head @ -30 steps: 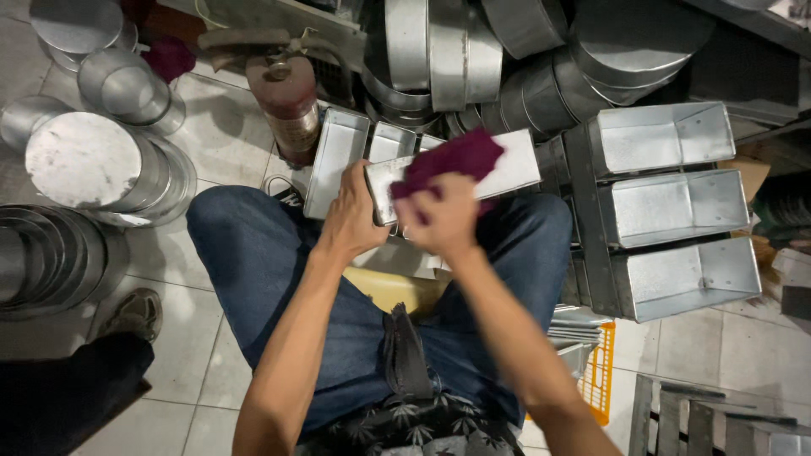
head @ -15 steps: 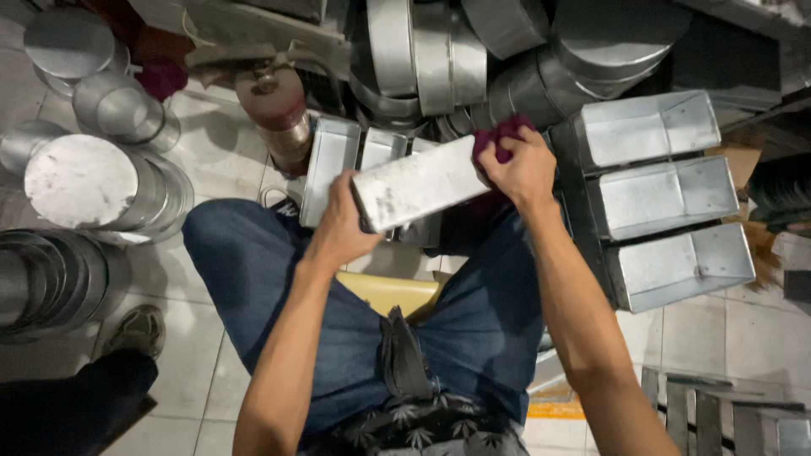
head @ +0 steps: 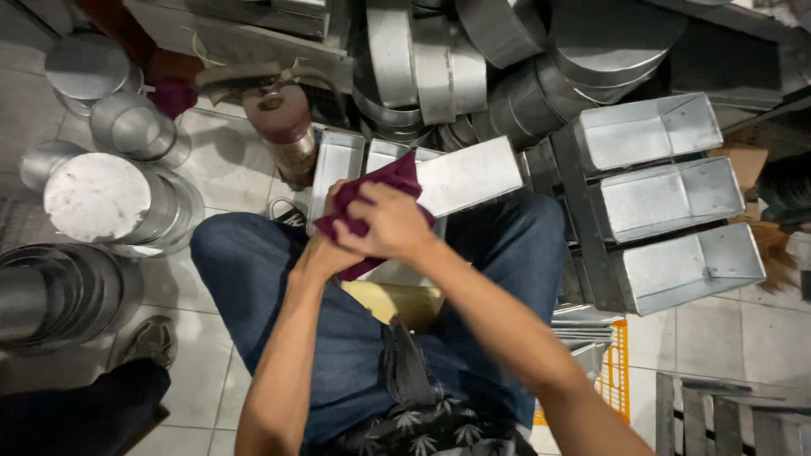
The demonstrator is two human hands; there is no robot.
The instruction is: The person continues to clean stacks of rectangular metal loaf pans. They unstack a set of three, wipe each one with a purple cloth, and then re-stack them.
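I sit on a low seat in blue jeans and hold a rectangular metal pan (head: 470, 174) over my knees. My left hand (head: 323, 250) grips the pan's left end from below and is mostly hidden under the cloth and my other hand. My right hand (head: 390, 225) presses a maroon cloth (head: 382, 180) against that same left end. The pan's right half is bare and shiny.
Three rectangular pans (head: 667, 199) lie side by side on the right. Two more (head: 334, 165) stand ahead of my knees beside a reddish cylinder (head: 284, 127). Round tins (head: 98, 199) and rings crowd the left and top. Another person's shoe (head: 152, 339) is at lower left.
My right hand swept the cloth from the pan's middle to its right end, then back to its left end. The pan has tilted slightly in my left hand.
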